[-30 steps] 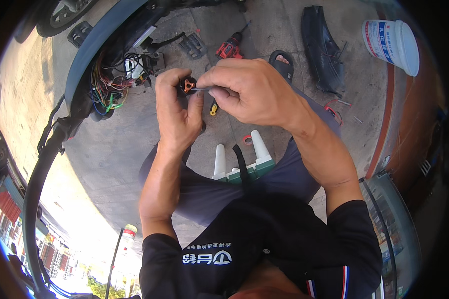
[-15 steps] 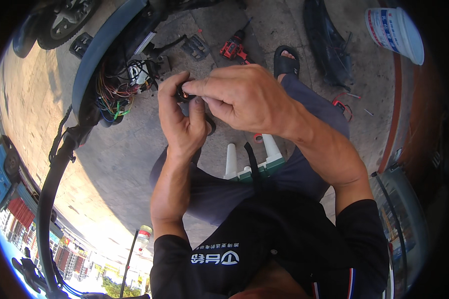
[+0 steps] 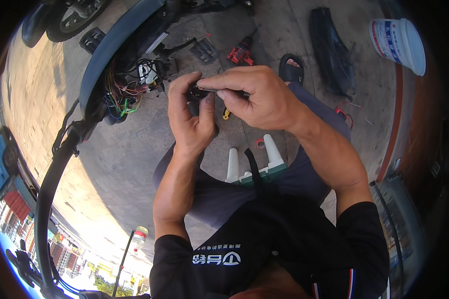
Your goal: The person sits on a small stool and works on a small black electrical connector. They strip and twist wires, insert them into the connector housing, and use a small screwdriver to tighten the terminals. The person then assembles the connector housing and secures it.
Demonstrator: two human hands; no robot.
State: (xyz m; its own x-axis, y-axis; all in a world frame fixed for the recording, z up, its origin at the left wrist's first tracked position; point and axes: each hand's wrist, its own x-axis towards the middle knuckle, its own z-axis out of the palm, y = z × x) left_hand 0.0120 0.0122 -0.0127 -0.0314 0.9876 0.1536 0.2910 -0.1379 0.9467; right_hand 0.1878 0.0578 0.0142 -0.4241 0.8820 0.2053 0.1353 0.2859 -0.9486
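Note:
In the head view my left hand (image 3: pixel 189 119) grips a small dark round part (image 3: pixel 195 92) with a coppery bit in its top. My right hand (image 3: pixel 259 97) reaches across from the right, pinching a thin metal piece (image 3: pixel 210 90) against that part; its tip is hidden by my fingers. A yellow-handled tool (image 3: pixel 226 114) lies on the ground below my hands. A red and black drill (image 3: pixel 239 54) lies beyond them, near my sandalled foot (image 3: pixel 291 70).
At left stands a two-wheeler frame (image 3: pixel 100 60) with tangled wires (image 3: pixel 124 94). A black curved panel (image 3: pixel 329 50) and white bucket (image 3: pixel 395 45) are at upper right. Between my legs is a green and white stool (image 3: pixel 259 174), with red tape (image 3: pixel 260 143) nearby.
My hands and the view shifted rightward. Half a second ago my right fingers covered more of the part; now the thin metal piece shows again between them.

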